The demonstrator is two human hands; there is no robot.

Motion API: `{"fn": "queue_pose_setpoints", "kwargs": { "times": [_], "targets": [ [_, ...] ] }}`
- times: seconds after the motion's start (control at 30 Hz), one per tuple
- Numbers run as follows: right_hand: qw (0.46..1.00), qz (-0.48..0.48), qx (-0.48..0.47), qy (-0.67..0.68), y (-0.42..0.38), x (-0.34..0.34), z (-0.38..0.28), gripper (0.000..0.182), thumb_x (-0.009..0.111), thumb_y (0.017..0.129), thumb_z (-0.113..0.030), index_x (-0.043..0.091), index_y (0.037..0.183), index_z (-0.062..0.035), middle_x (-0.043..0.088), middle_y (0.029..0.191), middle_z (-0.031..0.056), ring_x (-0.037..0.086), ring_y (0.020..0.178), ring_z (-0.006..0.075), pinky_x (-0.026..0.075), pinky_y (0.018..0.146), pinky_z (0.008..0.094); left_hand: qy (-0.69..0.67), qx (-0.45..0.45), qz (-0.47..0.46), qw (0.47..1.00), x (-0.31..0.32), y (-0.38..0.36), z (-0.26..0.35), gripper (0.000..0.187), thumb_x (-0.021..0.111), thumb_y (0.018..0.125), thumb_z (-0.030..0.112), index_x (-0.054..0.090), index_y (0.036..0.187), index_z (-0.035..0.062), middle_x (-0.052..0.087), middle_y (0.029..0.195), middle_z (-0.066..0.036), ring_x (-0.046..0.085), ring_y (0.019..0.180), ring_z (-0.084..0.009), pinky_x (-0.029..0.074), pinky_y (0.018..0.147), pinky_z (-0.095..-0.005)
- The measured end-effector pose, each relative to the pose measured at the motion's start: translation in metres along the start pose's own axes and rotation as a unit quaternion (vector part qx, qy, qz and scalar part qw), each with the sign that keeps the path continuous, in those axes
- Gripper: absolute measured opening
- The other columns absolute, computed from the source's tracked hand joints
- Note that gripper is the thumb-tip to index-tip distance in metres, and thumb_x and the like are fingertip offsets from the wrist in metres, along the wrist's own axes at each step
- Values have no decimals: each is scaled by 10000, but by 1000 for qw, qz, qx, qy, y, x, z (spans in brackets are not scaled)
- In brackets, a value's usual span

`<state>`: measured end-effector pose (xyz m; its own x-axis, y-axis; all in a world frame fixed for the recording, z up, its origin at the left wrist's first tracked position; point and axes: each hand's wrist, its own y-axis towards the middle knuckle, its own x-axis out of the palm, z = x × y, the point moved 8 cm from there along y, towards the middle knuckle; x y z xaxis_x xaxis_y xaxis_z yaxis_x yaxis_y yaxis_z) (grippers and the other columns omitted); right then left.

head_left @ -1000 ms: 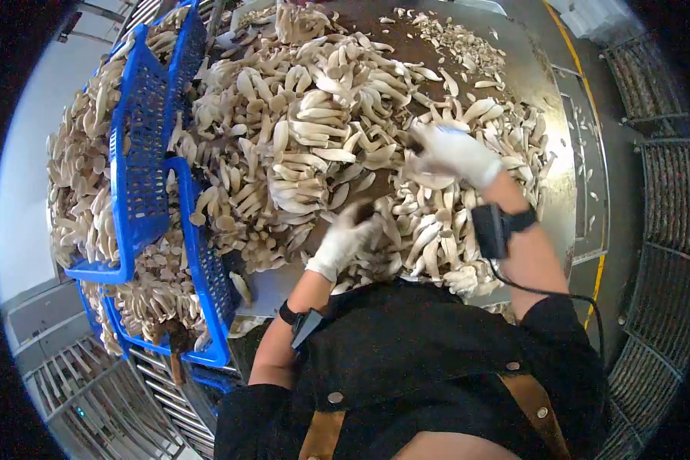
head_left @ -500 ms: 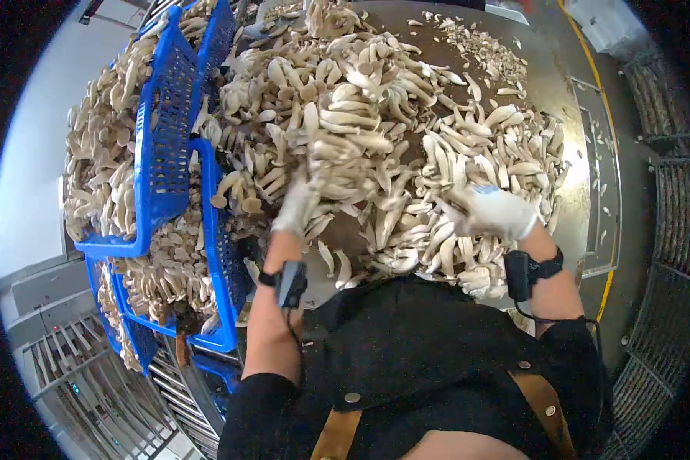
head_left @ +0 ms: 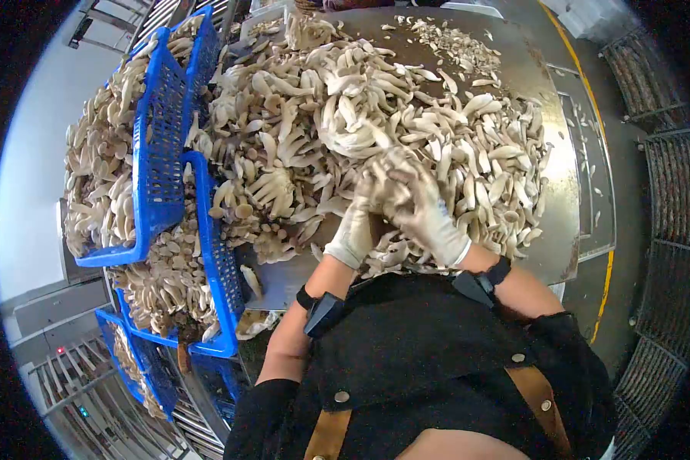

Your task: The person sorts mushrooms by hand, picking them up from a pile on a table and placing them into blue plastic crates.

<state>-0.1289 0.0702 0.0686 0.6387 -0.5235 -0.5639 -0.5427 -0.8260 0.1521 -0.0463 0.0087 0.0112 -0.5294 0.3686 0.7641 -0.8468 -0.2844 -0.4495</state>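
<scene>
Pale mushrooms (head_left: 483, 153) lie heaped over a metal table (head_left: 563, 146). My left hand (head_left: 360, 218), in a whitish glove, is at the near middle of the heap, its fingers curled against a mushroom clump. Close beside it, my right hand (head_left: 429, 215), gloved too, closes its fingers round the other side of the clump. The clump is blurred and largely covered by the fingers. A bigger cluster of mushrooms (head_left: 349, 126) rests just beyond both hands. Black devices are strapped to both wrists.
Blue baskets full of mushrooms stand at the left, an upper one (head_left: 161, 146) and a lower one (head_left: 221, 268). Small mushroom pieces (head_left: 460, 50) lie at the table's far side. Metal racks (head_left: 667, 192) stand at the right beyond a yellow floor line (head_left: 604, 295).
Both hands have come together at the middle, the left moving right and the right moving left, and a clump is now between them. The camera view has shifted slightly.
</scene>
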Motion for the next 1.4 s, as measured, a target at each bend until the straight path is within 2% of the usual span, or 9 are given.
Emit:
{"fn": "queue_pose_setpoints", "kwargs": {
  "times": [0.23,0.47,0.57,0.67,0.83,1.03,1.1,1.23,1.4],
  "targets": [
    [988,20,6,152,4,-13,-10,578,641,815,-341,458,1292,-71,380,1373,165,322,1285,324,271,1066,397,137,24,31,990,10,-19,4,354,573,869,144,505,1209,69,570,1118,-43,540,1060,-164,448,922,-342],
    [450,-321,232,801,-30,55,68,360,549,888,-281,495,1179,-75,567,855,45,539,598,202,477,528,320,567,273,20,777,28,-27,17,572,563,695,32,486,1262,49,347,1388,-219,396,1264,-260,355,999,-327],
    [858,-43,272,432,-14,32,69,445,482,763,104,472,1200,19,577,1049,78,533,907,133,453,821,264,457,170,21,873,32,-29,21,588,561,743,60,426,1316,40,499,1244,-174,488,1118,-180,386,952,-292],
    [878,-87,266,388,-21,31,73,328,464,807,74,480,1132,29,552,1045,72,529,866,127,463,764,249,377,100,-35,920,17,-18,4,643,558,749,44,379,1367,55,469,1287,-200,468,1178,-225,363,986,-316],
    [793,-26,364,488,-26,10,55,227,429,911,-145,507,1083,-20,577,951,61,583,817,171,501,702,289,764,225,-107,595,73,-57,-13,791,657,680,102,329,1399,82,207,1452,-271,163,1370,-398,212,1096,-384],
    [904,-117,225,343,-20,-10,58,402,365,980,-275,471,1239,14,587,1094,100,544,1037,168,412,918,263,407,202,8,891,40,-30,27,408,663,777,128,505,1148,60,577,1103,-94,570,977,-217,459,873,-309],
    [704,42,312,636,-24,-14,70,315,381,980,-183,456,1248,-35,543,1150,81,524,1079,150,439,911,288,94,177,43,979,29,-27,31,206,530,886,60,502,1089,44,615,1038,-75,618,799,-136,522,714,-257],
    [984,-29,-164,-60,-20,-27,-32,432,553,887,-322,491,1162,5,591,1004,140,577,946,273,443,850,349,175,87,29,980,6,-19,-4,331,589,871,133,493,1182,70,598,1010,-34,593,873,-138,506,788,-293],
    [972,-175,116,102,-19,-26,-16,425,650,784,-260,505,1070,19,553,987,233,535,989,361,417,856,407,46,35,23,998,-3,-37,-14,307,558,907,270,519,1146,82,598,1027,-53,601,872,-167,519,786,-321]
  ]
}}
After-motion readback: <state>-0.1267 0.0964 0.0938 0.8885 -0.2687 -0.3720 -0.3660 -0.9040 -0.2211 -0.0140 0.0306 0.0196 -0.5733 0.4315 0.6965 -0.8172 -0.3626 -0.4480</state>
